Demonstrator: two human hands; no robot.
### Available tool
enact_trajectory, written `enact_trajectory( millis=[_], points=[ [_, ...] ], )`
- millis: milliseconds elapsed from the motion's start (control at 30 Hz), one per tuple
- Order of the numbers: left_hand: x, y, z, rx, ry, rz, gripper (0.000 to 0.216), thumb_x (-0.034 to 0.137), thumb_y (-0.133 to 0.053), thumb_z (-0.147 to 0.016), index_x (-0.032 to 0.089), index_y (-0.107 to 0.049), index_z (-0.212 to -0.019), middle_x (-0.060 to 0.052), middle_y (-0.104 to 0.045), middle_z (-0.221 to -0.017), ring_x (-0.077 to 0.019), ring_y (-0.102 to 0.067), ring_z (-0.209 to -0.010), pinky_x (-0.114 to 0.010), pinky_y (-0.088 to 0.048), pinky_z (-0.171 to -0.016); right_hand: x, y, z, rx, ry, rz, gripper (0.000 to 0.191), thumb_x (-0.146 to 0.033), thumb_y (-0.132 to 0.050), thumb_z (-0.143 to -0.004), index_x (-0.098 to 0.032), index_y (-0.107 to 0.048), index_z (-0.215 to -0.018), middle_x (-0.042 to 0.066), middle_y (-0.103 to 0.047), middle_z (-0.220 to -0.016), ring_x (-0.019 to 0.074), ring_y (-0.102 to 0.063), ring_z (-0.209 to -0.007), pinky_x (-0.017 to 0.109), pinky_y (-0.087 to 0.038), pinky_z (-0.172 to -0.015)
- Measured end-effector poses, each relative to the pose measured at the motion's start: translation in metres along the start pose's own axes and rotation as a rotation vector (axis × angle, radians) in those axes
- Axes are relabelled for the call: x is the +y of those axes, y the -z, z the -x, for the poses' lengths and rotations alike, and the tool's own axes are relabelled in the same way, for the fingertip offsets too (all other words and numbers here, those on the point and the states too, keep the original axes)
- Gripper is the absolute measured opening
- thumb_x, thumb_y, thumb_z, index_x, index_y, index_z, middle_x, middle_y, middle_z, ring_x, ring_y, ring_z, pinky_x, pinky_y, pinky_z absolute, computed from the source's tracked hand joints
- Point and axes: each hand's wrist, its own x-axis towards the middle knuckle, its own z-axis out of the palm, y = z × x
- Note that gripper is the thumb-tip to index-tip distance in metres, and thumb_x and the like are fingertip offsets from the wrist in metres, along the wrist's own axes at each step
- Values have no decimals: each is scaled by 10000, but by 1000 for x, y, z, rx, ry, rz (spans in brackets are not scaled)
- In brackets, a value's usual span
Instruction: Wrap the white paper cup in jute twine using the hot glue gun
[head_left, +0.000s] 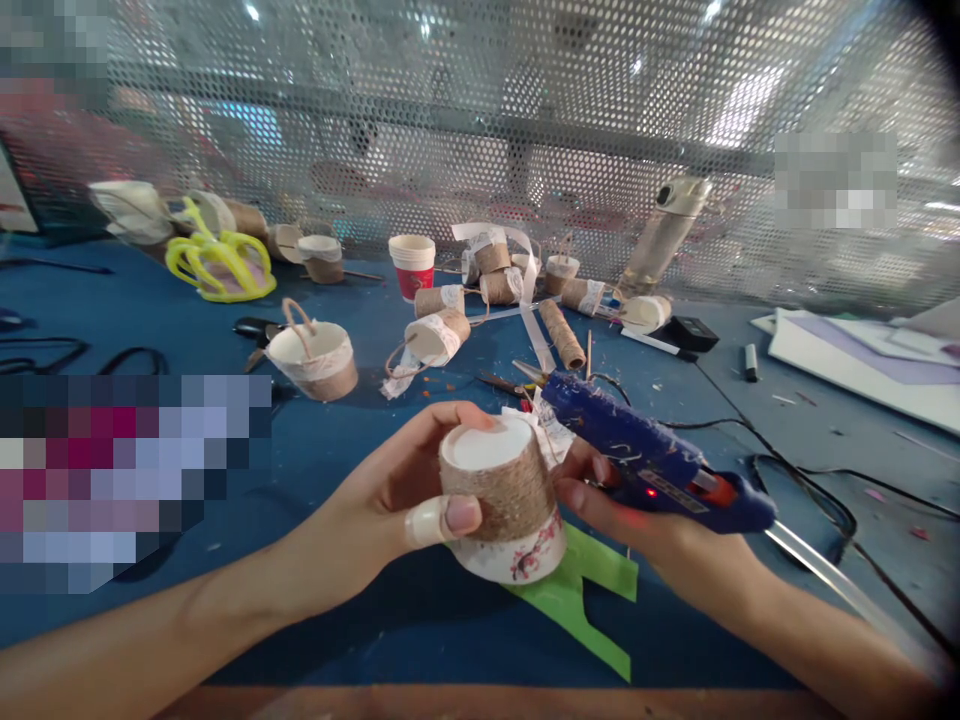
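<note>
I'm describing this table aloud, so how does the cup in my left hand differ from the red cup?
The held cup is upside down in the left hand; the red cup stands upright on the table. The held cup is mostly brown and twine-wrapped; the red cup is smooth, red and white. Both taper toward the base.

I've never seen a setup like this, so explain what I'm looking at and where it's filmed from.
No machine here: these are a person's two bare hands, and the single picture comes from a camera on their head, looking forward and down. The left hand holds an upside-down twine-wrapped cup; the right hand holds a blue glue gun. On the blue table are a green piece, a red-and-white cup and a small handled basket.
</note>
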Motion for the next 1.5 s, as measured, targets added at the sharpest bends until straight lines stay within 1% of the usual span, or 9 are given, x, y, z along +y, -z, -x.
enact_trajectory(
  millis=[400,500,633,767,833,967,1067,1233,1500],
  points=[
    [4,-3,-2,-16,81,18,368,344,-736,-906,345,-610,-1252,-6,-646,-1308,-198,-597,-1203,-267,-493,-964,3,-7,2,91,37,-17,196,-216,-855,-779,-237,-661,-765,-61,-747,-749,100,-667,-666,175,-569,-637],
    [2,-7,-2,7,133,39,443,374,-803,-842,355,-599,-1235,7,-669,-1250,-192,-639,-1135,-271,-508,-939,7,-8,3,49,91,43,192,-207,-865,-768,-245,-679,-803,-52,-749,-785,121,-680,-687,206,-567,-631],
    [2,-12,-2,111,165,39,424,302,-835,-811,357,-632,-1178,30,-721,-1149,-171,-677,-1053,-269,-527,-909,7,-7,3,12,149,142,199,-160,-847,-785,-257,-679,-830,-53,-725,-796,127,-672,-707,228,-550,-655],
    [6,-9,-3,290,190,133,465,344,-816,-802,355,-668,-1243,12,-748,-1196,-216,-689,-1077,-299,-558,-879,2,-5,-1,41,193,196,169,-198,-843,-804,-266,-693,-843,-56,-729,-810,117,-678,-718,221,-549,-674],
    [9,-7,-3,312,215,188,452,383,-793,-805,304,-699,-1240,-23,-763,-1202,-237,-704,-1050,-315,-569,-859,2,-3,-4,61,218,239,150,-185,-826,-819,-268,-706,-857,-58,-728,-813,107,-674,-707,214,-551,-684],
    [12,-5,-6,196,200,257,427,441,-748,-825,202,-751,-1179,-81,-791,-1099,-262,-739,-938,-342,-580,-820,5,3,-8,85,251,232,113,-195,-774,-866,-273,-693,-880,-40,-740,-869,131,-702,-775,242,-566,-734],
    [12,-6,-8,136,213,267,431,446,-713,-855,165,-745,-1180,-100,-797,-1026,-273,-756,-877,-355,-584,-798,7,6,-8,189,249,260,125,-230,-799,-850,-282,-689,-874,-35,-738,-906,132,-681,-769,249,-554,-722],
    [12,-9,-7,108,373,230,463,390,-692,-884,207,-646,-1307,-99,-791,-1066,-267,-776,-843,-372,-589,-799,0,6,-11,334,200,252,162,-289,-840,-800,-248,-684,-782,-19,-728,-835,141,-669,-713,254,-568,-676],
    [6,-9,-4,-130,496,238,350,429,-571,-963,245,-597,-1260,-123,-753,-1201,-272,-784,-898,-403,-567,-852,8,13,-20,261,87,102,262,-345,-853,-789,-225,-628,-725,-9,-712,-937,158,-687,-861,280,-581,-774]
  ],
)
